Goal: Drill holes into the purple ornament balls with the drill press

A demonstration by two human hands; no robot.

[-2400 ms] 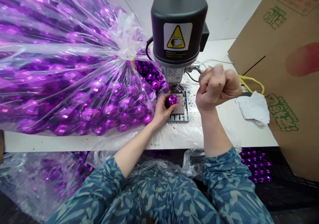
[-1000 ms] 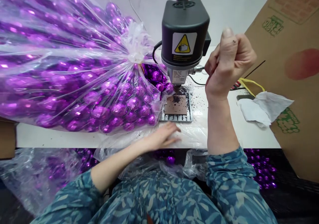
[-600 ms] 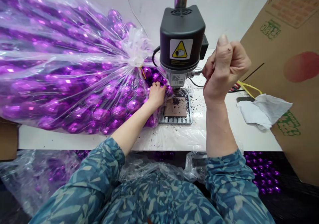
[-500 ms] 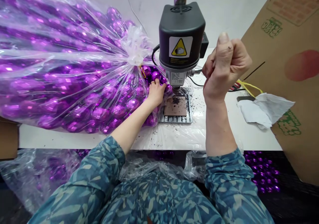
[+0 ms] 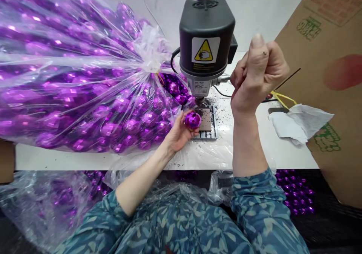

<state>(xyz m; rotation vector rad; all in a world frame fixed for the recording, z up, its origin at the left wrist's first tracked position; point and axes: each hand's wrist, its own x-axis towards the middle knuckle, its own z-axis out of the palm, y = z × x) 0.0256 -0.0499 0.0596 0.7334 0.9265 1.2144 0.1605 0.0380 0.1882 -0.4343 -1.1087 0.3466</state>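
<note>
My left hand (image 5: 181, 132) is closed around a shiny purple faceted ball (image 5: 192, 120), a mirror-ball bauble. It holds the ball at the left edge of the metal base plate (image 5: 212, 133), beside a brown square pad (image 5: 206, 120). Above stands a black bench drill press (image 5: 207, 37) with a yellow hand-warning sticker; its chuck (image 5: 199, 100) points down over the pad. On the right, my right hand (image 5: 256, 77) is wrapped in a fist on the drill press handle (image 5: 224, 79), thumb up. The handle's grip is hidden inside the fist.
A big clear plastic bag (image 5: 93, 88) of purple balls fills the left of the white table (image 5: 65, 159). Dark shavings lie round the base. At the right are crumpled white paper (image 5: 294, 124), a yellow cord (image 5: 283, 99) and a tall cardboard box (image 5: 333, 84).
My left hand has come out of the bag's opening, moving down and toward me, with a purple ball in it. My right hand stays on the handle.
</note>
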